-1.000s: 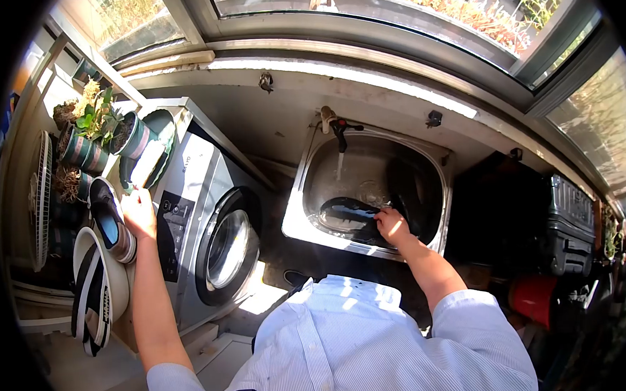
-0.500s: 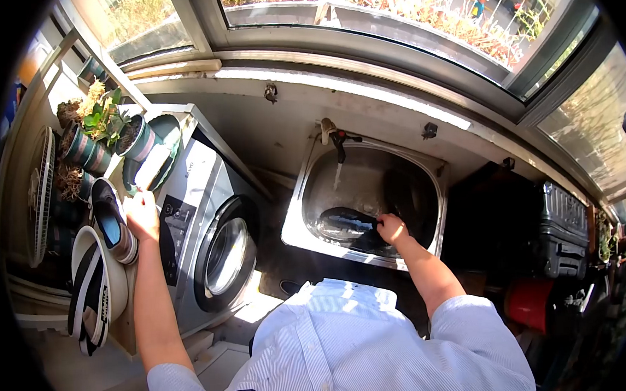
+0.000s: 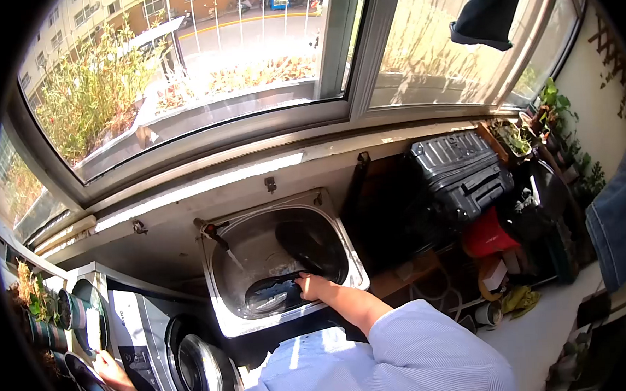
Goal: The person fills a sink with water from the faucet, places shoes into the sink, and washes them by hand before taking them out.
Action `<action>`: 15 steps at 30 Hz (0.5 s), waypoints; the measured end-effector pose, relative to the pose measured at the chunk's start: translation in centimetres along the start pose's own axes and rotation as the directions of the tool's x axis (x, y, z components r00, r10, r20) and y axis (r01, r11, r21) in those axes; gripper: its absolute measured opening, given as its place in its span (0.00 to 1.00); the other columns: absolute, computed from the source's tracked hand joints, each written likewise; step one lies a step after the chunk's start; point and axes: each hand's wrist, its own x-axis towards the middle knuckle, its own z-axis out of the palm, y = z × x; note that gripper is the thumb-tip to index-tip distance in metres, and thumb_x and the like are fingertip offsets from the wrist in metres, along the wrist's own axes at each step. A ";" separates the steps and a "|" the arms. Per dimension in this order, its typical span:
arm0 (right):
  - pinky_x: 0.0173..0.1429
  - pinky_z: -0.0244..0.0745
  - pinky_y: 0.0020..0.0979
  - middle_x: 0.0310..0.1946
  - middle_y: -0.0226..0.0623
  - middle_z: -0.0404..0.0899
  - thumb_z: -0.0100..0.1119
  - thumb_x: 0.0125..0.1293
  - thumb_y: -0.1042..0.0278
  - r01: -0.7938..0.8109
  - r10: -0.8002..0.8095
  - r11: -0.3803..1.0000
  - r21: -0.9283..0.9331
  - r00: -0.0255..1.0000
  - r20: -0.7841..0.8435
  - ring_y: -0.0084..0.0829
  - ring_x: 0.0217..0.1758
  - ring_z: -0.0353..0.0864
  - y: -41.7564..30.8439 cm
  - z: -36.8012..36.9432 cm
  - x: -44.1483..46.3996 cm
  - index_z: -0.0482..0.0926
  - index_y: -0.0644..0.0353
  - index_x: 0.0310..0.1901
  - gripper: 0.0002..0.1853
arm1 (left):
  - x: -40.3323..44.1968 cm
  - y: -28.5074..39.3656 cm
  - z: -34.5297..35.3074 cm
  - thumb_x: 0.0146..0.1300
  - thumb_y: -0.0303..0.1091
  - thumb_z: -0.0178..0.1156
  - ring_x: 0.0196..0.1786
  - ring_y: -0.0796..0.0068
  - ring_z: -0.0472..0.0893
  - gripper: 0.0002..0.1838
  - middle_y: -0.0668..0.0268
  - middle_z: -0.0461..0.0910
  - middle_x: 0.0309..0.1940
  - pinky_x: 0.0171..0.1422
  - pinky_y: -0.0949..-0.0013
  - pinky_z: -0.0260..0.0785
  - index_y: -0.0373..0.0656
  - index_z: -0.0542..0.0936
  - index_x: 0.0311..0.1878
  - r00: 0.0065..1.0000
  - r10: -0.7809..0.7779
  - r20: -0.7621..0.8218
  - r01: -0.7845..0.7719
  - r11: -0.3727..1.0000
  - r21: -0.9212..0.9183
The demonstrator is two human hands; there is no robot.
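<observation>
My right hand [image 3: 312,286] is closed on the near-right end of a dark shoe [image 3: 274,295], which lies low in the metal sink [image 3: 221,271]. Water runs from the tap [image 3: 210,230] into the basin behind the shoe. At the lower left, my left hand [image 3: 112,372] is closed at the lower end of a white oblong thing [image 3: 94,329] beside a green planter; its kind is unclear. Just left of that hand is another shoe [image 3: 89,381], dark with a light sole. A dark oval area in the basin's right side may be shadow or an object.
A front-loading washing machine [image 3: 140,332] stands left of the sink, with potted plants [image 3: 39,309] beyond it. To the right are a black suitcase [image 3: 461,177] and a red container [image 3: 490,230]. Windows run behind; jeans [image 3: 491,9] hang above.
My view has swung right, so the sink and left hand appear further left and lower. My right hand stays on the shoe, and my left hand stays at the white oblong thing.
</observation>
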 end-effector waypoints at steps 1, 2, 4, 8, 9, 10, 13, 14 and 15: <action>0.70 0.59 0.38 0.70 0.48 0.52 0.58 0.54 0.58 -0.011 0.011 1.000 -0.015 1.000 0.029 0.44 0.69 0.60 -0.4 -0.4 -0.2 0.64 0.54 0.65 0.35 | 0.1 -0.7 0.3 0.68 0.41 0.49 0.31 0.51 0.73 0.19 0.48 0.75 0.27 0.39 0.56 0.65 0.32 0.78 0.36 0.997 0.062 -0.042 -0.059 0.996 0.060; 0.70 0.59 0.38 0.70 0.47 0.52 0.57 0.54 0.58 -0.016 0.017 0.999 -0.029 0.999 0.050 0.44 0.69 0.61 -0.6 -0.7 -0.3 0.64 0.54 0.65 0.35 | 0.2 -1.6 0.9 0.67 0.41 0.49 0.32 0.51 0.73 0.19 0.48 0.74 0.27 0.39 0.57 0.65 0.31 0.78 0.36 0.996 0.075 -0.052 -0.072 0.996 0.058; 0.70 0.59 0.38 0.70 0.46 0.52 0.57 0.55 0.58 -0.041 0.042 0.999 -0.018 0.997 0.059 0.43 0.69 0.61 -0.7 -0.8 -0.3 0.63 0.53 0.66 0.35 | 0.5 -2.0 1.0 0.67 0.43 0.49 0.35 0.45 0.74 0.20 0.43 0.77 0.31 0.42 0.54 0.66 0.32 0.78 0.40 0.999 0.030 0.016 -0.031 0.998 0.051; 0.70 0.59 0.37 0.71 0.43 0.50 0.54 0.56 0.59 -0.075 0.077 0.997 -0.016 0.989 0.130 0.42 0.69 0.61 -0.7 -1.2 -0.3 0.63 0.51 0.66 0.33 | -0.2 2.2 -1.5 0.67 0.40 0.49 0.33 0.44 0.74 0.18 0.42 0.75 0.29 0.41 0.53 0.65 0.31 0.78 0.37 0.999 -0.017 0.047 0.017 1.000 0.000; 0.70 0.59 0.37 0.71 0.43 0.50 0.54 0.56 0.59 -0.072 0.073 0.997 -0.018 0.989 0.126 0.42 0.69 0.61 -0.5 -0.5 0.0 0.63 0.50 0.66 0.33 | -0.2 3.4 -2.4 0.67 0.40 0.49 0.32 0.44 0.73 0.18 0.43 0.75 0.28 0.40 0.53 0.65 0.31 0.78 0.36 0.997 -0.048 0.065 0.048 0.999 0.005; 0.70 0.59 0.37 0.71 0.42 0.50 0.55 0.56 0.59 -0.077 0.078 0.997 -0.013 0.990 0.114 0.41 0.69 0.60 -0.4 -0.4 0.1 0.63 0.50 0.66 0.33 | -0.2 3.1 -2.1 0.66 0.39 0.50 0.32 0.44 0.72 0.17 0.43 0.74 0.27 0.40 0.51 0.64 0.31 0.77 0.35 0.995 -0.074 0.068 0.075 0.997 -0.008; 0.70 0.59 0.37 0.71 0.43 0.50 0.55 0.56 0.59 -0.049 0.051 0.999 -0.019 0.991 0.127 0.42 0.70 0.59 -0.3 -0.3 0.0 0.62 0.50 0.67 0.34 | -0.4 2.4 -1.0 0.67 0.41 0.49 0.21 0.55 0.69 0.17 0.51 0.71 0.19 0.28 0.57 0.60 0.36 0.75 0.30 0.983 0.101 -0.154 -0.105 0.994 -0.015; 0.70 0.59 0.37 0.71 0.43 0.50 0.55 0.56 0.58 -0.051 0.052 0.999 -0.012 0.991 0.124 0.43 0.70 0.59 -0.3 -0.4 -0.1 0.62 0.50 0.67 0.34 | -0.5 2.7 -1.3 0.67 0.42 0.49 0.21 0.55 0.68 0.18 0.51 0.70 0.18 0.28 0.56 0.59 0.36 0.76 0.30 0.983 0.090 -0.158 -0.096 0.995 -0.032; 0.70 0.59 0.37 0.71 0.44 0.50 0.55 0.56 0.58 -0.054 0.054 0.999 -0.003 0.991 0.119 0.43 0.70 0.59 -0.2 -0.4 0.0 0.62 0.50 0.67 0.34 | -0.5 3.0 -1.4 0.66 0.42 0.49 0.20 0.55 0.68 0.18 0.50 0.71 0.19 0.28 0.56 0.59 0.36 0.76 0.30 0.980 0.086 -0.179 -0.092 0.995 -0.024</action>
